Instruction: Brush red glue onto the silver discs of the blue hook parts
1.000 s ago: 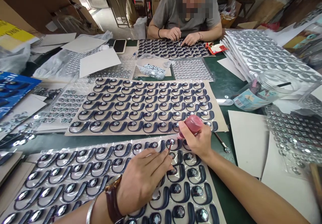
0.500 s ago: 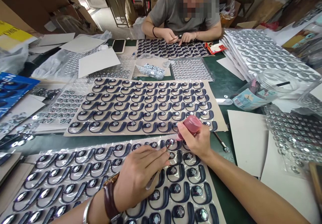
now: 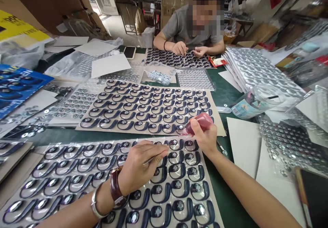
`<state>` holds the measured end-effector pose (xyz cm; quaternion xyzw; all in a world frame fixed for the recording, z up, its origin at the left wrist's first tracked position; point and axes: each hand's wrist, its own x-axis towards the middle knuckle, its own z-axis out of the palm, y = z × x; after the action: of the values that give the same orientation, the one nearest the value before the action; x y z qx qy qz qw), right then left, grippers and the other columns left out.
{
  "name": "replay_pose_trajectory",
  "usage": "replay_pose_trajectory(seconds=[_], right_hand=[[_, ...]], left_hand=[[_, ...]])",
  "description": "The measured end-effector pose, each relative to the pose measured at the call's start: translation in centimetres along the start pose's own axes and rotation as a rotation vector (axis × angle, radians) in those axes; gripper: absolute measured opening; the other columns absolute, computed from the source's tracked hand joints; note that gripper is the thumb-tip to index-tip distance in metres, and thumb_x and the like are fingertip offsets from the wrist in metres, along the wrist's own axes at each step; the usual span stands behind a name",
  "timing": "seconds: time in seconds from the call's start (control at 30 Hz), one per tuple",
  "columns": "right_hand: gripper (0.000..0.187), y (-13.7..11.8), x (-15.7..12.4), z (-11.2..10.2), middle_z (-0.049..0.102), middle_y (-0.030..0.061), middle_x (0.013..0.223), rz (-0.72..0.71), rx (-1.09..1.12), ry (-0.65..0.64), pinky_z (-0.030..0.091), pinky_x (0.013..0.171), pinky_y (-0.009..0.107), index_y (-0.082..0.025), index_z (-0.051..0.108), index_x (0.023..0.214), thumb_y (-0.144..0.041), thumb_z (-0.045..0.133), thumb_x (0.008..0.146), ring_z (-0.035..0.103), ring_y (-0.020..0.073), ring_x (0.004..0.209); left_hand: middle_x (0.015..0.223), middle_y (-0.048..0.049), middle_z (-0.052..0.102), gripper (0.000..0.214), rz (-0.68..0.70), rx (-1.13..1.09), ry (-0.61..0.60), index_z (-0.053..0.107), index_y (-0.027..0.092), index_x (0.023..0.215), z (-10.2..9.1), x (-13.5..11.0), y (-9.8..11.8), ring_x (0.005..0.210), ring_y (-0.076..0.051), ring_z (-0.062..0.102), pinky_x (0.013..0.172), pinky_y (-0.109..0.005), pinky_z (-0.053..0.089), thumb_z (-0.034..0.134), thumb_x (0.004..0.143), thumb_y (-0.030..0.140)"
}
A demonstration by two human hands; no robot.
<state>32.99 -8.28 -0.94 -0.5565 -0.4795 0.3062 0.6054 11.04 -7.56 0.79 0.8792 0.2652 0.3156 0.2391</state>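
My right hand (image 3: pixel 206 139) is wrapped round a small red squeeze bottle (image 3: pixel 201 123). The bottle is tilted, its nozzle pointing down and left over the top edge of the near card. My left hand (image 3: pixel 145 163), with a brown-strapped watch and a bangle on the wrist, is closed in a pinch on a thin tool that looks like tweezers, mostly hidden by the fingers. Its fingertips are just left of a dark hook-shaped piece (image 3: pixel 176 144) with a shiny round stone. Rows of such pieces lie under clear film on the near card (image 3: pixel 214 200).
A second card (image 3: pixel 220 127) of the same pieces lies beyond. Farther back are a clear bag of small parts (image 3: pixel 159 77), a phone (image 3: pixel 130 52) and a co-worker (image 3: pixel 179 23) handling another card. A plastic tub (image 3: pixel 249 103) and blank cards (image 3: pixel 243 146) are on the right.
The view has shifted a little. My left fingers have drawn in closer together, covering more of the thin tool. The bottle now tilts more to the left. The co-worker's hands have moved apart.
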Motion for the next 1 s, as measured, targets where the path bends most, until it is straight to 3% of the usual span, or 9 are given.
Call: replay_pose_trajectory(seconds=[0.1, 0.2, 0.33, 0.43, 0.6, 0.7, 0.8, 1.0], right_hand=[[0.029, -1.1, 0.6, -0.7, 0.06, -0.0001, 0.051, 0.055, -0.008, -0.098, 0.047, 0.039, 0.022, -0.017, 0.06, 0.071, -0.044, 0.058, 0.079, 0.056, 0.0124, 0.041], [0.031, -2.0, -0.7, -1.6, 0.061, -0.0001, 0.051, 0.081, -0.002, -0.109, 0.045, 0.035, 0.022, -0.017, 0.058, 0.069, -0.047, 0.06, 0.077, 0.053, 0.0109, 0.037], [0.027, -3.0, -6.0, -3.0, 0.06, -0.001, 0.054, 0.111, 0.002, -0.032, 0.045, 0.036, 0.021, -0.017, 0.057, 0.072, -0.044, 0.061, 0.077, 0.058, 0.013, 0.043], [0.02, -3.6, -10.7, -4.5, 0.057, -0.0021, 0.052, 0.091, 0.001, -0.014, 0.047, 0.039, 0.022, -0.017, 0.057, 0.076, -0.037, 0.059, 0.081, 0.058, 0.0133, 0.043], [0.016, -3.6, -15.3, -6.8, 0.057, -0.0014, 0.051, -0.001, -0.003, 0.048, 0.046, 0.037, 0.023, -0.017, 0.058, 0.077, -0.032, 0.057, 0.081, 0.058, 0.0136, 0.039], [0.017, -3.2, -16.0, -7.4, 0.056, -0.0016, 0.048, 0.024, 0.036, 0.02, 0.045, 0.035, 0.024, -0.017, 0.057, 0.077, -0.034, 0.056, 0.081, 0.057, 0.0145, 0.036], [0.016, -2.7, -16.3, -7.6, 0.058, -0.001, 0.048, 0.046, 0.01, -0.103, 0.046, 0.036, 0.024, -0.017, 0.057, 0.081, -0.033, 0.056, 0.081, 0.058, 0.0152, 0.037], [0.011, -2.0, -16.8, -8.0, 0.065, 0.0032, 0.062, -0.114, -0.152, -0.159, 0.049, 0.046, 0.027, -0.017, 0.059, 0.08, -0.026, 0.062, 0.074, 0.062, 0.0164, 0.048]], left_hand=[[0.097, -0.0035, 0.069, 0.026, 0.081, 0.025, -0.009, 0.058, 0.018, 0.107, -0.4, -1.4, 2.2, 0.083, -0.013, 0.065, 0.073, -0.029, 0.052, 0.054, 0.083, 0.01], [0.102, -0.0062, 0.067, 0.028, 0.214, 0.071, -0.081, 0.057, 0.015, 0.11, -0.4, -3.6, 5.4, 0.09, -0.015, 0.064, 0.076, -0.031, 0.053, 0.051, 0.083, 0.01], [0.106, -0.0105, 0.065, 0.025, 0.413, 0.224, -0.172, 0.057, 0.008, 0.109, 0.8, -6.8, 9.2, 0.096, -0.019, 0.062, 0.08, -0.034, 0.053, 0.046, 0.087, 0.014], [0.103, -0.0108, 0.066, 0.023, 0.477, 0.276, -0.171, 0.059, 0.007, 0.106, 2.1, -8.5, 11.0, 0.094, -0.019, 0.063, 0.079, -0.033, 0.054, 0.047, 0.088, 0.015], [0.106, -0.0125, 0.065, 0.025, 0.529, 0.272, -0.169, 0.06, 0.007, 0.106, 3.9, -9.2, 12.2, 0.096, -0.019, 0.063, 0.08, -0.032, 0.054, 0.045, 0.089, 0.016], [0.107, -0.0126, 0.065, 0.024, 0.531, 0.266, -0.173, 0.06, 0.007, 0.105, 4.5, -9.1, 12.5, 0.095, -0.018, 0.063, 0.081, -0.032, 0.053, 0.046, 0.088, 0.017], [0.108, -0.0126, 0.064, 0.025, 0.535, 0.278, -0.194, 0.06, 0.008, 0.106, 4.9, -9.3, 12.7, 0.097, -0.019, 0.063, 0.084, -0.033, 0.053, 0.045, 0.088, 0.017], [0.102, -0.0164, 0.066, 0.036, 0.599, 0.352, -0.203, 0.062, 0.003, 0.101, 5.5, -10.2, 13.3, 0.097, -0.024, 0.063, 0.081, -0.035, 0.053, 0.03, 0.087, 0.01]])
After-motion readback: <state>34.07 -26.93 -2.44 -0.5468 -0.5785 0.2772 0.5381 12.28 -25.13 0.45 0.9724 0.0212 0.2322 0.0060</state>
